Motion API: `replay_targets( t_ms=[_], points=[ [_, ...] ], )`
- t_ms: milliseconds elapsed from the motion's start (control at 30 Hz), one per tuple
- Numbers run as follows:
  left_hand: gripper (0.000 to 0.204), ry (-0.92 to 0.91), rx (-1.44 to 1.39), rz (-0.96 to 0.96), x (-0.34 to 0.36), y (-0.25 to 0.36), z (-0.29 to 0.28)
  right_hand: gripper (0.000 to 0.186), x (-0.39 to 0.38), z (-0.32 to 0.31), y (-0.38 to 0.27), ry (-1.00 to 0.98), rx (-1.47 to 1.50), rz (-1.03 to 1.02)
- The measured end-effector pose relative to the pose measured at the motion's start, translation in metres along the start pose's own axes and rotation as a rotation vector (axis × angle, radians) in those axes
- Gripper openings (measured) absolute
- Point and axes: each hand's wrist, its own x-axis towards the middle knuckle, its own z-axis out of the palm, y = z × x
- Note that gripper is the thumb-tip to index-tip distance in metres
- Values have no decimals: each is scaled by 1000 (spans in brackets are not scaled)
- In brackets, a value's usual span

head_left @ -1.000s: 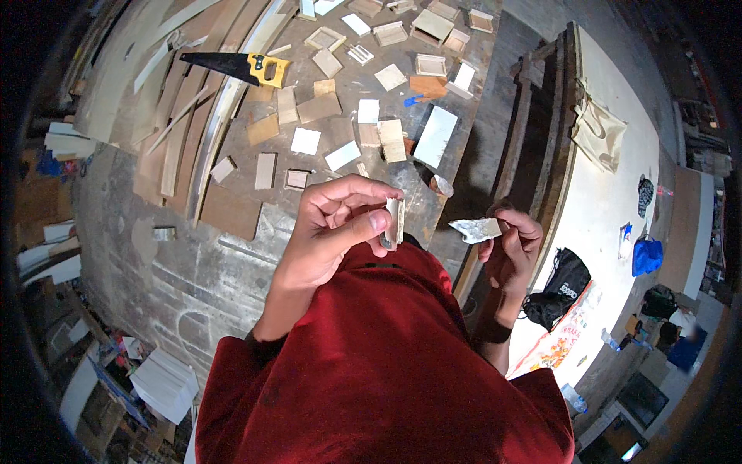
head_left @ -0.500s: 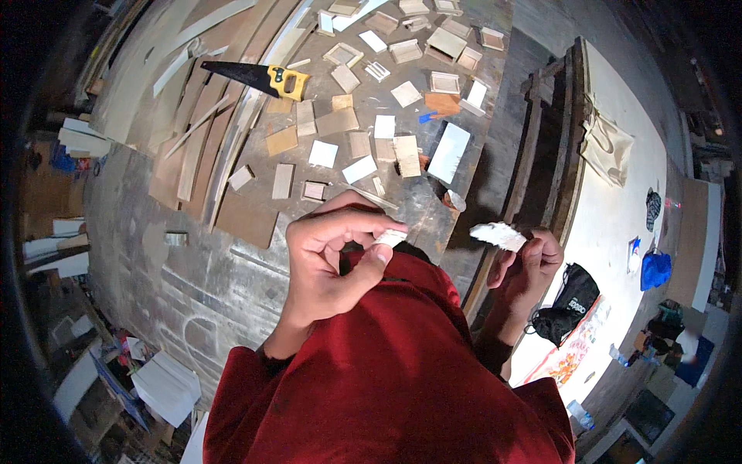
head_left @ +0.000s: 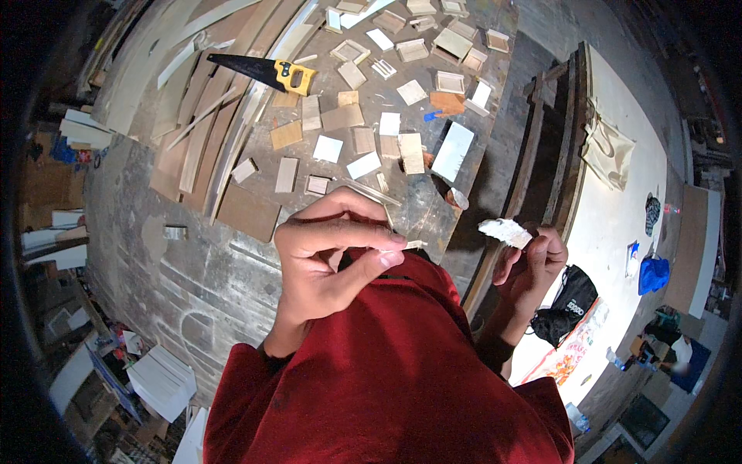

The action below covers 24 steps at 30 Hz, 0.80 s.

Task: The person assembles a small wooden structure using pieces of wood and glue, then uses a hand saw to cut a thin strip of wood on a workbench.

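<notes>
My left hand (head_left: 328, 259) pinches a small, thin, pale piece (head_left: 416, 244) between thumb and fingertips. That piece shows nearly edge-on, and I cannot tell its material. To the right, my right hand (head_left: 535, 259) is closed on a ragged white piece (head_left: 506, 231) with a rough, crumbly-looking edge; its kind is unclear. The two hands are apart, both held in front of my red top (head_left: 371, 363). Beyond them, small wooden blocks (head_left: 286, 175) and white rectangular pieces (head_left: 328, 149) lie scattered on the worn grey floor.
A handsaw (head_left: 267, 73) with a yellow and black handle lies at the far left beside long wooden boards (head_left: 202, 139). At right stands a white-topped table (head_left: 618, 255) bearing a cream cloth bag (head_left: 608, 151), a black drawstring bag (head_left: 568, 305) and a blue bundle (head_left: 654, 276).
The small piece in my left hand has turned from showing its face to nearly edge-on. My left hand has shifted slightly left, my right hand slightly right.
</notes>
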Motion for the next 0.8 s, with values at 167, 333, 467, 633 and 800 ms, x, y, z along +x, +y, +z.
replay_targets(
  t_ms=[167,333,467,633,800],
  points=[
    [15,-15,-240,-168,-5,-1,-2,25,1,5,-1,-90,-2,12],
    [18,16,-456,-213,-6,-9,0,28,4,17,3,-150,6,3],
    [20,95,-419,-234,-7,-8,1,29,6,44,5,-58,49,51],
    [21,160,-290,-273,-4,-5,6,44,8,71,20,-293,239,208],
    [20,236,-287,-311,-5,-11,6,36,7,89,46,-311,229,183]
  ],
)
